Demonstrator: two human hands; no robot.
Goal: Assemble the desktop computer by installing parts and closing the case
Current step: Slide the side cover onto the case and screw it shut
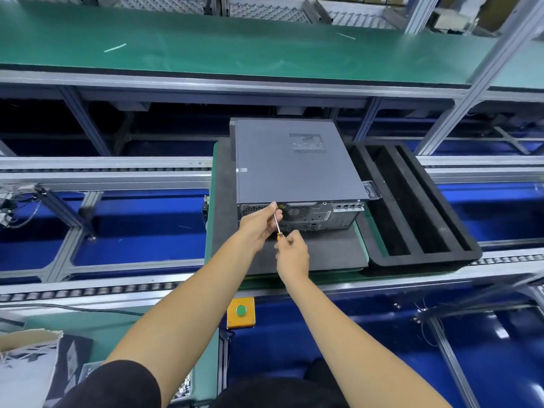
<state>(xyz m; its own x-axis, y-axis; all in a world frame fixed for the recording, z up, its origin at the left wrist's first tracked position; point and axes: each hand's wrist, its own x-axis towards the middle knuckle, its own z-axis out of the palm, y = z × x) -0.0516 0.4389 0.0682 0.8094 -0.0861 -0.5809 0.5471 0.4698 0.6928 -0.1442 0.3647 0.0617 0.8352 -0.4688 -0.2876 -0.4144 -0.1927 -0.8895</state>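
Head view: your computer case (297,166) lies on its side on a grey mat (323,248), which sits on a green pallet (209,219) on the conveyor line. Its side panel is on and faces up; a perforated vent patch (307,143) shows toward the far right of that panel. The rear face, with fan grille (295,212) and ports, is turned toward you.

Your right hand (291,254) grips the orange handle of a screwdriver (278,225), fingers curled round it. The shaft runs up and away to the upper left part of the rear face, near the edge of the panel. Your left hand (259,228) pinches the shaft near its tip, thumb and fingertips at the rear edge of the case. Whether the tip is seated in a screw cannot be told; the fingers cover it.

Just right of the case, a black foam tray (424,254) with three long slots rests on the same line. A yellow box with a green button (241,312) is mounted on the near rail.
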